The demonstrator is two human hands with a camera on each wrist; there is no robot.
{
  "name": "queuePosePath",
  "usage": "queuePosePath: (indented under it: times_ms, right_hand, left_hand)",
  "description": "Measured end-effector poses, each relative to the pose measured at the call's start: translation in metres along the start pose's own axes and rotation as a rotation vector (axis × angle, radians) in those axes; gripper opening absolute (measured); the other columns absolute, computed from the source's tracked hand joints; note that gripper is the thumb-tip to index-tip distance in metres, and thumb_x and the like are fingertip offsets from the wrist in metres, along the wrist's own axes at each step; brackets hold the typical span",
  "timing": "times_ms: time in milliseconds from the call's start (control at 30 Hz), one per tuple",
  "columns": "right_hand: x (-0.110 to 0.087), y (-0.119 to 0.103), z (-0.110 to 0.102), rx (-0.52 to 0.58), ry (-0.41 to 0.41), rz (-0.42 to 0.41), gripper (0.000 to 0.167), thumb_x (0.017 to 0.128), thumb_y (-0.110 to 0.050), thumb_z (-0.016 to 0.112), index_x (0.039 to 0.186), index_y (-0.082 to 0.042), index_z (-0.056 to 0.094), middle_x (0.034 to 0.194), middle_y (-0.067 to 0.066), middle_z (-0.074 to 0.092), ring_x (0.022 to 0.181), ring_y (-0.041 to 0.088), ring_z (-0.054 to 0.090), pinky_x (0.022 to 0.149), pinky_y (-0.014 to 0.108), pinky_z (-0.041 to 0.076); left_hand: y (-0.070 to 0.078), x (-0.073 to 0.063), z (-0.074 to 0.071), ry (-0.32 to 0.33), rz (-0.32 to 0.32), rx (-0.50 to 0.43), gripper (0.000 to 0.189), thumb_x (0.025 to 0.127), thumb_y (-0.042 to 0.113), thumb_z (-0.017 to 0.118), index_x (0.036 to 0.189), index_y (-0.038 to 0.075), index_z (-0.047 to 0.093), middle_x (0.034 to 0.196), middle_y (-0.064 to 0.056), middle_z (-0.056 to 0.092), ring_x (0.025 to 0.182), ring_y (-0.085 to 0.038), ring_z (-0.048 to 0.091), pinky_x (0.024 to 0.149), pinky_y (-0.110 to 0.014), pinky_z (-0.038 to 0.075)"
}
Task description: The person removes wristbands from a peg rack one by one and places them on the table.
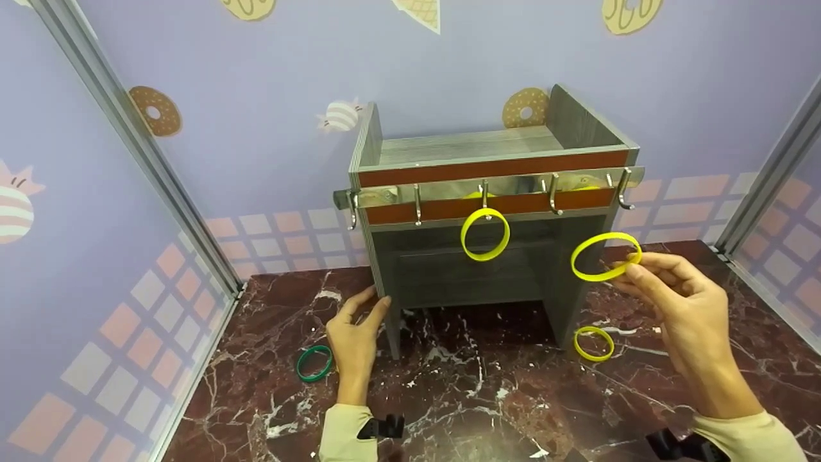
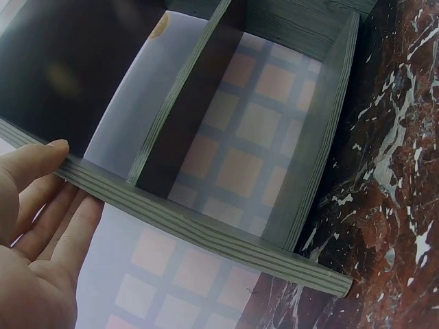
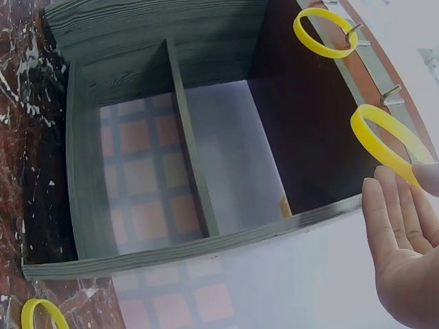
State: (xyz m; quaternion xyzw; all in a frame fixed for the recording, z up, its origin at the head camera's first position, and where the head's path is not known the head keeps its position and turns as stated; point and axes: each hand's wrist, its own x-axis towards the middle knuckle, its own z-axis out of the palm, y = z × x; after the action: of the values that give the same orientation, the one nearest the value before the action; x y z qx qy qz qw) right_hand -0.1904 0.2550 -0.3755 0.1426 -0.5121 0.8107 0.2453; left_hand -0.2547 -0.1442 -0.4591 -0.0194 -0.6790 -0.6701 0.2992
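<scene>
Left hand (image 1: pixel 353 333): grips the left panel (image 1: pixel 381 269) of the grey rack (image 1: pixel 468 279)
Right hand (image 1: pixel 696 308): pinches a yellow band (image 1: pixel 596 278) near the rack
Middle hook (image 1: pixel 485 190): hung band (image 1: pixel 485 257)
Tabletop (image 1: pixel 474 410): 2 bands, green (image 1: pixel 314 378) and yellow (image 1: pixel 594 358)

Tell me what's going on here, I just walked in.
A person's right hand holds a yellow ring off to the right of a gray shelf unit, on no hook yet. The left hand grips the unit's left side. A second yellow ring hangs on the middle hook. A third yellow ring and a green ring lie on the marbled tabletop.
</scene>
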Motion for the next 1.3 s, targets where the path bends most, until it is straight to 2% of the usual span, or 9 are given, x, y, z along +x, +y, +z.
queuePosePath:
  times_ms: [167, 300, 467, 700, 800, 1000, 1133, 1300]
  right_hand:
    - [-0.001, 0.000, -0.009, -0.026, 0.046, 0.025, 0.016, 0.098, 0.020, 0.062, 0.113, 0.025, 0.062, 0.100, 0.025, 0.075, 0.086, 0.029, 0.078, 0.084, 0.037, 0.064]
    - [-0.001, 0.001, -0.019, -0.073, 0.089, 0.051, 0.016, 0.098, 0.017, 0.065, 0.112, 0.023, 0.064, 0.098, 0.023, 0.076, 0.083, 0.028, 0.078, 0.082, 0.036, 0.064]
    - [-0.002, 0.003, -0.031, -0.071, 0.106, 0.064, 0.014, 0.098, 0.017, 0.065, 0.112, 0.021, 0.066, 0.098, 0.022, 0.077, 0.082, 0.028, 0.078, 0.081, 0.036, 0.064]
    - [-0.003, 0.005, -0.049, -0.052, 0.113, 0.088, 0.015, 0.098, 0.016, 0.066, 0.112, 0.017, 0.069, 0.097, 0.019, 0.077, 0.082, 0.026, 0.079, 0.080, 0.034, 0.063]
    - [-0.002, 0.007, -0.057, -0.047, 0.105, 0.105, 0.015, 0.098, 0.015, 0.066, 0.112, 0.014, 0.070, 0.099, 0.018, 0.078, 0.083, 0.026, 0.079, 0.081, 0.034, 0.063]
    - [-0.001, 0.012, -0.071, -0.071, 0.097, 0.131, 0.015, 0.098, 0.013, 0.068, 0.113, 0.011, 0.071, 0.101, 0.017, 0.078, 0.085, 0.025, 0.079, 0.082, 0.034, 0.063]
    - [-0.001, 0.017, -0.080, -0.085, 0.111, 0.144, 0.015, 0.098, 0.013, 0.068, 0.112, 0.010, 0.072, 0.100, 0.015, 0.079, 0.085, 0.023, 0.079, 0.079, 0.030, 0.063]
    - [-0.001, 0.024, -0.092, -0.107, 0.120, 0.163, 0.014, 0.099, 0.012, 0.068, 0.110, 0.007, 0.074, 0.097, 0.014, 0.079, 0.084, 0.021, 0.079, 0.082, 0.032, 0.062]
  left_hand:
    - [0.001, -0.001, 0.001, -0.004, -0.019, -0.011, 0.023, 0.090, 0.008, 0.087, 0.111, 0.003, 0.082, 0.104, -0.012, 0.079, 0.087, -0.026, 0.077, 0.069, -0.030, 0.065]
    - [0.001, 0.000, 0.002, -0.008, -0.031, -0.028, 0.024, 0.090, 0.008, 0.087, 0.112, 0.002, 0.082, 0.105, -0.013, 0.079, 0.085, -0.023, 0.077, 0.066, -0.030, 0.065]
    - [0.001, 0.000, 0.002, -0.007, -0.038, -0.029, 0.024, 0.090, 0.008, 0.087, 0.113, 0.002, 0.082, 0.105, -0.014, 0.079, 0.084, -0.020, 0.077, 0.064, -0.026, 0.064]
    - [0.000, -0.001, 0.000, -0.033, 0.004, -0.026, 0.025, 0.091, 0.006, 0.086, 0.114, 0.000, 0.080, 0.108, -0.015, 0.079, 0.095, -0.037, 0.076, 0.079, -0.028, 0.065]
    - [0.000, -0.001, 0.000, -0.026, 0.002, -0.034, 0.025, 0.091, 0.006, 0.086, 0.114, 0.001, 0.081, 0.108, -0.015, 0.079, 0.096, -0.038, 0.076, 0.077, -0.028, 0.065]
    - [0.000, -0.001, 0.000, -0.010, -0.027, -0.033, 0.024, 0.090, 0.006, 0.087, 0.113, 0.002, 0.082, 0.106, -0.014, 0.079, 0.092, -0.034, 0.077, 0.073, -0.029, 0.065]
    - [0.000, 0.000, 0.000, -0.009, -0.040, -0.026, 0.024, 0.090, 0.007, 0.087, 0.113, 0.002, 0.082, 0.108, -0.014, 0.079, 0.090, -0.027, 0.078, 0.072, -0.034, 0.066]
    - [0.000, 0.000, 0.001, -0.006, -0.043, -0.027, 0.024, 0.090, 0.007, 0.087, 0.113, 0.003, 0.082, 0.109, -0.013, 0.078, 0.088, -0.022, 0.078, 0.072, -0.040, 0.067]
